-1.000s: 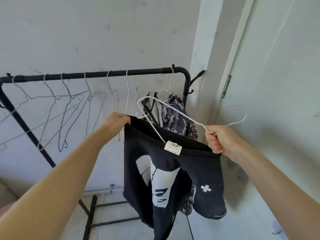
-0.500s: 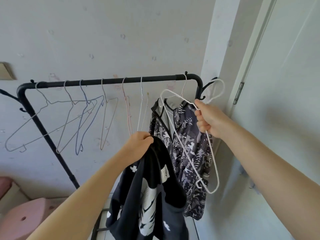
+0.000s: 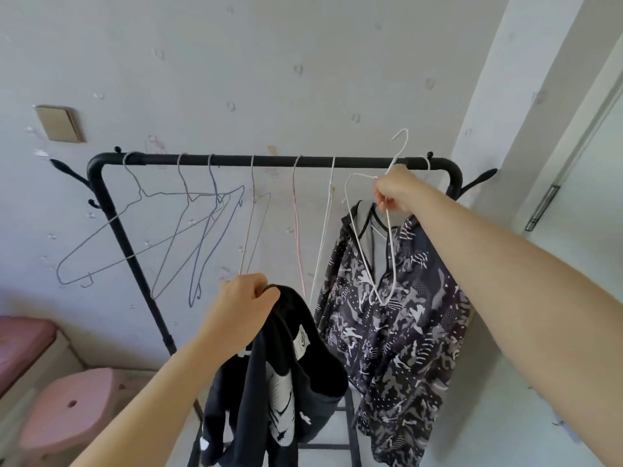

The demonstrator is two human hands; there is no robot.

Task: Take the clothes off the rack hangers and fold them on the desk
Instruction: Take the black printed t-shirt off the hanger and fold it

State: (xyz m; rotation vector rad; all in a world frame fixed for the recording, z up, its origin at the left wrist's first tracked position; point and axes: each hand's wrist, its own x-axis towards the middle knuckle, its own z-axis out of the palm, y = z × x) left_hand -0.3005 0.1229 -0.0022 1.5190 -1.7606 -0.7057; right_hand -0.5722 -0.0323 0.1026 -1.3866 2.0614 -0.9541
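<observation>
Left hand [image 3: 241, 306] grip clutches black white-printed sweater [image 3: 269, 375]; right hand [image 3: 396, 190] grip pinches white hanger [image 3: 360, 244].

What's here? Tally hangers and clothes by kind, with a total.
Empty wire hangers on black metal rail: 6
White wire hanger under grey patterned jacket: 1
Loose white wire hanger in right hand: 1
Garments, jacket plus black printed sweater in left hand: 2
Total: 10
</observation>
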